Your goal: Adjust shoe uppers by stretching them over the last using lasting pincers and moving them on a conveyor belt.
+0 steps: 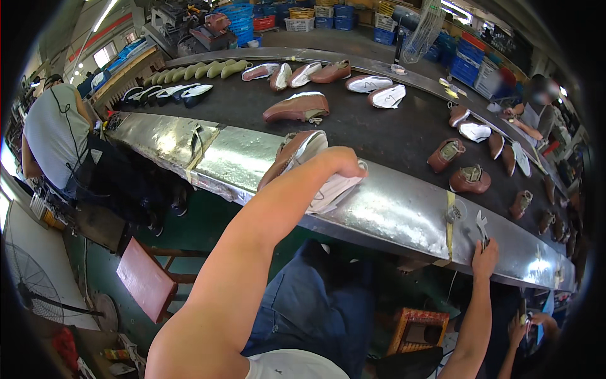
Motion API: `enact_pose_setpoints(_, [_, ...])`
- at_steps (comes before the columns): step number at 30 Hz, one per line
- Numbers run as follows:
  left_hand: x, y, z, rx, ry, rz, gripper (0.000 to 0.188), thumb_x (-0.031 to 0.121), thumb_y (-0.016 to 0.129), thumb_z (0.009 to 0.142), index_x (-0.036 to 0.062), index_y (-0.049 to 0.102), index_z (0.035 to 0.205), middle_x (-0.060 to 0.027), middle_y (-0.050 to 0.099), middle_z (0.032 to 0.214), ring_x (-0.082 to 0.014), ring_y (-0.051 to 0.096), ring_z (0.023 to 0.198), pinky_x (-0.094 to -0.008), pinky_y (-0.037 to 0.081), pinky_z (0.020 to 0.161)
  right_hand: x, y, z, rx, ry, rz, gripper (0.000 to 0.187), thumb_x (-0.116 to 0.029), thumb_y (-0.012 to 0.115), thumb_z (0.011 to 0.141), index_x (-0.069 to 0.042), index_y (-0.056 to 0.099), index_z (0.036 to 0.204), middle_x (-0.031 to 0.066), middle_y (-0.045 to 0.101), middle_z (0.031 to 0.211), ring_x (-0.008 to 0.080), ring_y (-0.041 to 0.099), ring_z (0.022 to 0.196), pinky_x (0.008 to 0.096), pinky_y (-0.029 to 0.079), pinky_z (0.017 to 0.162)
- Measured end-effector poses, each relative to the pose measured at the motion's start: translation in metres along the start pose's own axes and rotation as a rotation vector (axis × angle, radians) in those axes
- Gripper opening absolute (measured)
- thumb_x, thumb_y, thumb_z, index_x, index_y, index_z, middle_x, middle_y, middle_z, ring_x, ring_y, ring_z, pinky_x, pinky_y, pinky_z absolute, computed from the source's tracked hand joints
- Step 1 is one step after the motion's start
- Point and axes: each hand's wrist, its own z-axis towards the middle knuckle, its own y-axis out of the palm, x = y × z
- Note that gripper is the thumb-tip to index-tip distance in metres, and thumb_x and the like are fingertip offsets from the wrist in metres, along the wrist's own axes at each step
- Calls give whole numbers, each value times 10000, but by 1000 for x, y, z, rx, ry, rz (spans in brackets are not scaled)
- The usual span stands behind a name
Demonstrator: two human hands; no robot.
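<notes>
My left hand (pixel 346 162) reaches across to the metal rim of the belt. It is closed on the end of a pale shoe sole (pixel 331 191), its fingers mostly hidden behind the back of the hand. Close by, partly behind my forearm, a brown shoe (pixel 293 153) leans on the rim with its whitish sole toward me. Farther right, over the same rim, my right hand (pixel 485 258) grips a silver pliers-like tool (pixel 482 226), its forked tip pointing away from me. Behind my left hand, a brown shoe (pixel 297 107) lies on the dark belt.
The dark belt (pixel 379 136) carries several brown shoes, green shoe lasts (pixel 205 69) and black-and-white shoes (pixel 189 93). Yellow tape (pixel 450 224) crosses the metal rim. A person (pixel 57 126) stands at left; another (pixel 536 117) works across the belt. A pink-topped stool (pixel 146 278) stands below.
</notes>
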Motion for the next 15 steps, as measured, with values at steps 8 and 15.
enact_pose_setpoints(8, [2,36,-91,221,388,-463,778,509,693,915,-18,489,1449,-232,608,1364,-314,584,1277,-382,441,1087,-103,-93,-222,-638,450,1071,214,-229,519,1053,-41,622,1049,49,649,829,134,618,665,282,523,632])
enact_pose_setpoints(15, [4,277,-221,48,431,-1577,744,312,725,960,73,360,1562,-130,582,1362,-188,548,1256,-359,419,1093,-146,-134,-367,-1121,491,1274,308,-191,631,1003,19,590,1223,56,670,930,160,659,831,300,534,750])
